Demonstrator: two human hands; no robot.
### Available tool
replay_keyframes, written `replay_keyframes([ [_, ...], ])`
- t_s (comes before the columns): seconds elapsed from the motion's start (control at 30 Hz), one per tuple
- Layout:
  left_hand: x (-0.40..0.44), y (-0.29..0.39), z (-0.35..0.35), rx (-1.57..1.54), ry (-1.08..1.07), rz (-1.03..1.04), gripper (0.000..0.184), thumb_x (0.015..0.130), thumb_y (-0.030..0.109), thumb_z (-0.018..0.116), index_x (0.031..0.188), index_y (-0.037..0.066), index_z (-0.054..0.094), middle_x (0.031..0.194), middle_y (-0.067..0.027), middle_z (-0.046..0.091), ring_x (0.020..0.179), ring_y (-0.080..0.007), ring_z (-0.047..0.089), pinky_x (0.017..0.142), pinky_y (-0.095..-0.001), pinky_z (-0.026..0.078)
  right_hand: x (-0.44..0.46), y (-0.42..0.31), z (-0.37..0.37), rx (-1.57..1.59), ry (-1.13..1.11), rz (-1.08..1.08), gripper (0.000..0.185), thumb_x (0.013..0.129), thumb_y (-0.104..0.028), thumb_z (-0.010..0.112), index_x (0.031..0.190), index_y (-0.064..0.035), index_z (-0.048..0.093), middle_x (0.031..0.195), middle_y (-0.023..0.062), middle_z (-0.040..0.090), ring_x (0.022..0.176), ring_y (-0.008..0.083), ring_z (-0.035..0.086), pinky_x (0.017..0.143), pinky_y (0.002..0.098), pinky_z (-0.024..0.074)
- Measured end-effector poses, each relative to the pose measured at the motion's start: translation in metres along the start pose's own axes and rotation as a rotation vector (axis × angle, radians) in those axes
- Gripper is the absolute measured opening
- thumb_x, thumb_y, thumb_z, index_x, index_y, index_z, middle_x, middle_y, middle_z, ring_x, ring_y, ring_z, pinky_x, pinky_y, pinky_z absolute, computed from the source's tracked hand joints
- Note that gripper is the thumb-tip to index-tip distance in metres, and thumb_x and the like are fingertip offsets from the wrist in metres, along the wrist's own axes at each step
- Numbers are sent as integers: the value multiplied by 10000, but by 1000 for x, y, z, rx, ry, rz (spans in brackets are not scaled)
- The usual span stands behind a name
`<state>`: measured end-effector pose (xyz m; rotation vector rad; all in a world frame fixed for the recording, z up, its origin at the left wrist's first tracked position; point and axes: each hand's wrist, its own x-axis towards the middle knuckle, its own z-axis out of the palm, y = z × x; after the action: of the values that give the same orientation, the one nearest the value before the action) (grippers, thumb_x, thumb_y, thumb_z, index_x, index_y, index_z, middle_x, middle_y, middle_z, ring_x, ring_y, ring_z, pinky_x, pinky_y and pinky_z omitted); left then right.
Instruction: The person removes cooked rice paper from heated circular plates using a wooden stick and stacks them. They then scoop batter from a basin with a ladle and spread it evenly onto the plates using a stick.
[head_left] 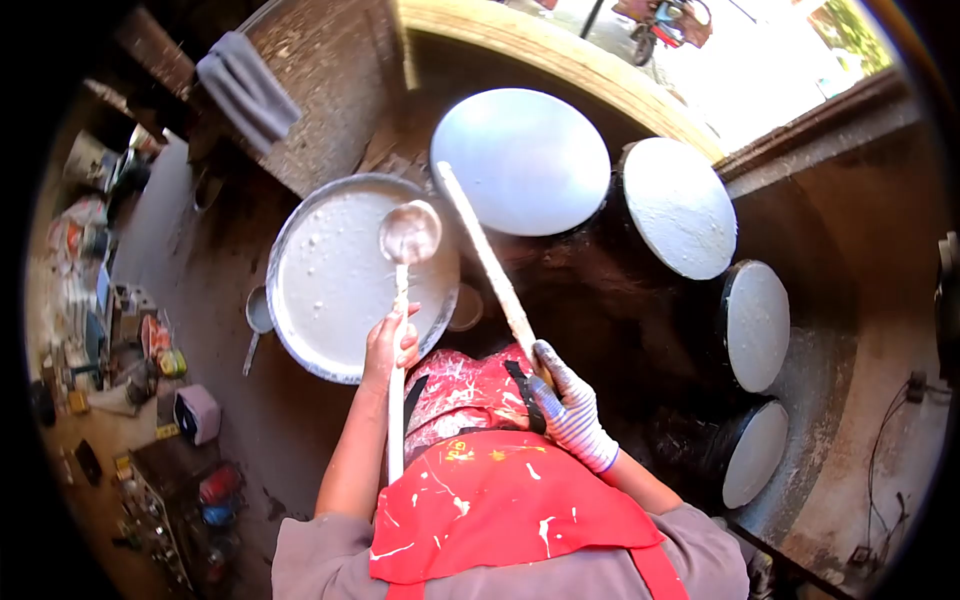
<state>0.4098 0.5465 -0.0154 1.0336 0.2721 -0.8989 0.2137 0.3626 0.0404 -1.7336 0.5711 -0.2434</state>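
My bare left hand (392, 345) is closed around the long pale handle of a ladle (410, 232). The ladle's round bowl is over a wide basin (275, 270) of thick white liquid (335, 265); whether it touches the liquid I cannot tell. In a striped, stained glove, my right hand (575, 408) grips the lower end of a wooden stick (487, 260). The stick slants up and left, its far tip appearing against the near edge of a large round pale surface (520, 160). White splashes mark the red apron (510, 500) on my body.
Three more round white-topped drums curve down the right: one upper (680, 208), one middle (757, 325), one lower (755, 455). A small long-handled scoop (258, 310) lies left of the basin. A grey towel (248, 90) hangs upper left. Clutter (140, 370) covers the far left.
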Motion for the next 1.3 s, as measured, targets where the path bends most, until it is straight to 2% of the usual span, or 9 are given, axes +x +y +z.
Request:
replay_keyframes([
  [0.13, 65, 3, 103, 62, -233, 6, 372, 884, 248, 348, 1099, -36, 454, 520, -32, 392, 314, -96, 322, 305, -222, 298, 11, 9, -56, -391, 230, -163, 495, 768, -68, 579, 1241, -131, 447, 810, 118, 562, 641, 264, 576, 564, 297, 451],
  [0.33, 138, -27, 225, 242, -287, 94, 323, 858, 234, 451, 1012, -49, 474, 541, -26, 427, 361, -82, 365, 327, -199, 308, 53, 44, -99, -638, 350, -165, 500, 782, -171, 578, 1257, -172, 422, 694, 133, 496, 494, 303, 499, 451, 392, 396],
  [0.47, 175, -41, 260, 356, -246, 165, 254, 855, 228, 487, 941, -9, 523, 541, -9, 432, 368, -75, 380, 338, -192, 316, 78, 98, -119, -796, 368, 35, 483, 834, -255, 502, 1294, -268, 355, 729, 132, 510, 501, 305, 517, 462, 425, 409],
  [0.7, 227, -51, 254, 627, -206, 272, 184, 844, 201, 512, 818, 26, 563, 515, 23, 417, 361, -54, 375, 333, -204, 317, 112, 100, -98, -713, 383, 104, 459, 838, -257, 491, 1281, -242, 373, 750, 146, 516, 538, 335, 520, 493, 456, 407],
  [0.8, 249, -44, 245, 953, -190, 433, 156, 802, 203, 544, 813, 50, 568, 538, -34, 496, 403, -138, 485, 385, -270, 395, 131, 117, -85, -748, 361, 219, 442, 845, -255, 477, 1275, -227, 380, 755, 159, 527, 552, 339, 528, 512, 446, 425],
  [0.87, 254, -37, 242, 1270, -139, 919, 178, 750, 214, 572, 874, 87, 557, 639, -98, 577, 554, -245, 584, 492, -350, 459, 129, 111, -74, -750, 361, 247, 439, 845, -253, 479, 1272, -224, 386, 755, 161, 532, 556, 338, 531, 514, 444, 426],
  [0.97, 244, -14, 244, 1637, -136, 980, 272, 728, 233, 581, 977, 133, 537, 735, -121, 600, 689, -298, 593, 575, -393, 475, 120, 106, -54, -506, 563, 74, 455, 834, -211, 514, 1273, -212, 395, 817, 164, 561, 618, 347, 551, 566, 430, 440],
  [1.17, 250, 6, 230, 1590, -141, 1209, 301, 724, 231, 588, 1008, 157, 519, 740, -81, 608, 658, -271, 600, 564, -380, 484, 114, 97, -10, -280, 652, 68, 451, 842, -182, 518, 1273, -129, 398, 1068, 134, 569, 834, 309, 584, 721, 331, 457],
  [1.3, 252, 15, 223, 1512, -138, 1244, 277, 725, 228, 588, 984, 156, 518, 738, -76, 609, 649, -264, 601, 559, -376, 485, 120, 91, 4, -134, 688, 171, 432, 861, -180, 501, 1272, -99, 399, 1129, 111, 556, 866, 174, 587, 757, 266, 440],
])
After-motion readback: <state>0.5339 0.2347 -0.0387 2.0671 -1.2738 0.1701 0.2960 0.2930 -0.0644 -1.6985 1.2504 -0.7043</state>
